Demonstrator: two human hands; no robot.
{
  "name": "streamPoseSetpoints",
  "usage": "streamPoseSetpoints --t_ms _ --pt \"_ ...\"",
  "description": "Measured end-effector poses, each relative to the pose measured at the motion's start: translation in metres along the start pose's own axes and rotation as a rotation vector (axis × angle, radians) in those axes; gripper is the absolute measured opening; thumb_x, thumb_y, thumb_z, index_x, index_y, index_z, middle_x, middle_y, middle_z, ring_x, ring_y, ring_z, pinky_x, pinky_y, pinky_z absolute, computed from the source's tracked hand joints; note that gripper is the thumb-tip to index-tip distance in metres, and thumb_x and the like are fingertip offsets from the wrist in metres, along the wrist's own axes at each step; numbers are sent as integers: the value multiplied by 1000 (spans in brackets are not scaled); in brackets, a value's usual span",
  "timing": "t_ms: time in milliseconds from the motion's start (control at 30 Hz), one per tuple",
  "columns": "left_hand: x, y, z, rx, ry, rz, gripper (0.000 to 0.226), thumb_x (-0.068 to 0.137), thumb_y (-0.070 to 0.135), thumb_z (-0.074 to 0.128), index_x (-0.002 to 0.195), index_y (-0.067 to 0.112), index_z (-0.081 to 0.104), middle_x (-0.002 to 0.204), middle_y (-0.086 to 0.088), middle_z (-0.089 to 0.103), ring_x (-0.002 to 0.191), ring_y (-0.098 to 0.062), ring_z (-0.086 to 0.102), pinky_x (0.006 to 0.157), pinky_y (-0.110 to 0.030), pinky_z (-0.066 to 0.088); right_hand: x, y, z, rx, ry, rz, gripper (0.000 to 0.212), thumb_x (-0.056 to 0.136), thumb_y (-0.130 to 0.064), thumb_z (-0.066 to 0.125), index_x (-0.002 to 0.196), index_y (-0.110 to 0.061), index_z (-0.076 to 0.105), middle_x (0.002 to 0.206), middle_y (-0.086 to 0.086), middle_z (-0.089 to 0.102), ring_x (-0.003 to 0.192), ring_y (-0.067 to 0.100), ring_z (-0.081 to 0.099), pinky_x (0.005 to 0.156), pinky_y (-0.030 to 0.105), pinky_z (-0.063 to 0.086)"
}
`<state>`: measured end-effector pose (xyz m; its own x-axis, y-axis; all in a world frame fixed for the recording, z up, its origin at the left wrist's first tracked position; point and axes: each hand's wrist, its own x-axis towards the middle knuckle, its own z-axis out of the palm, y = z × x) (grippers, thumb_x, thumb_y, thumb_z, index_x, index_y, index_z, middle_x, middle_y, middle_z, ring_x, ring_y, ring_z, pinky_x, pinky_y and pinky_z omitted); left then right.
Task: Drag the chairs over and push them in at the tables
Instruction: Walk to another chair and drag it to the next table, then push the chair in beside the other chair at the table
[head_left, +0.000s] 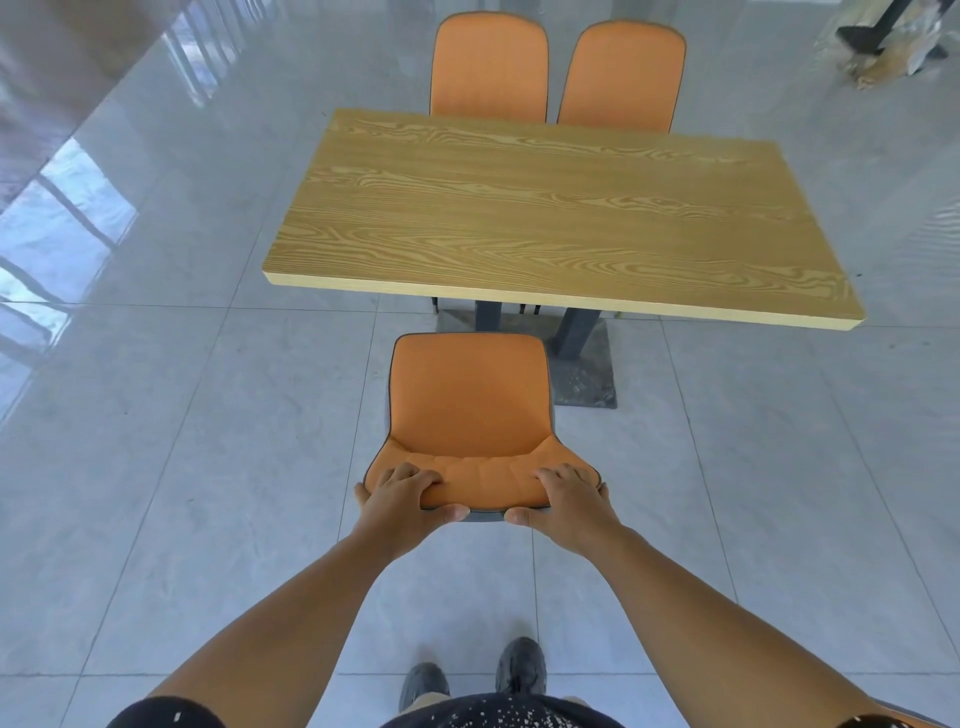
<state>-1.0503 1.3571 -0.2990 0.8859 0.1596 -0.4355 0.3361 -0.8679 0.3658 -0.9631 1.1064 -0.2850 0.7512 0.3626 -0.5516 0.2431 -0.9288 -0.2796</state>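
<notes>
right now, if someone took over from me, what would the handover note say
Left hand: grips the backrest top of the near chair at its left end, fingers over the front, thumb behind.
Right hand: same grip at the right end.
Near chair: on the floor facing the table, seat just short of its near edge, lined up with its left half.
Done: two far chairs stand tucked in at the far side.
Left: push this chair in; no chair in view for the near side's right half.
</notes>
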Motion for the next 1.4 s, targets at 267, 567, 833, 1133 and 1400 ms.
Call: streamPoseSetpoints --t_ms 267,567,833,1133,1400 --pt "13 -11 -11 2 3 20 87 65 97 31 128 42 55 128 13 48 128 -20 40 111 -57 18 11 -12 -6 -2 5 1 91 78 -87 45 147 -28 39 154 -3 34 144 26 22 116 57 20" --pt "18 -20 -15 56 -31 19 89 65 99 26 129 43 53 132 12 47 130 -21 39 109 -54 20 14 -20 -4 -10 -18 17 92 78 -87 44 147 -27 38 155 -2 33 143 28 21 114 57 22" --pt "14 -18 -24 93 -119 -4 81 76 93 33 136 41 48 138 10 46 135 -22 38 110 -56 21 10 -31 -10 -33 -76 67 98 77 -88 44 152 -26 31 159 -1 27 147 28 18 112 54 27" --pt "-13 3 -44 52 -62 46 50 89 54 56 133 31 53 132 5 55 125 -24 49 106 -49 40 -18 -43 -21 -1 9 47 71 91 -69 49 140 -19 38 148 6 36 134 30 36 100 47 43" --pt "-33 15 -73 80 -45 134 24 86 41 55 99 20 56 96 3 61 89 -22 61 79 -42 56 -55 -43 -31 -3 70 -46 78 89 -68 55 145 -18 34 146 8 37 130 28 41 100 46 45"
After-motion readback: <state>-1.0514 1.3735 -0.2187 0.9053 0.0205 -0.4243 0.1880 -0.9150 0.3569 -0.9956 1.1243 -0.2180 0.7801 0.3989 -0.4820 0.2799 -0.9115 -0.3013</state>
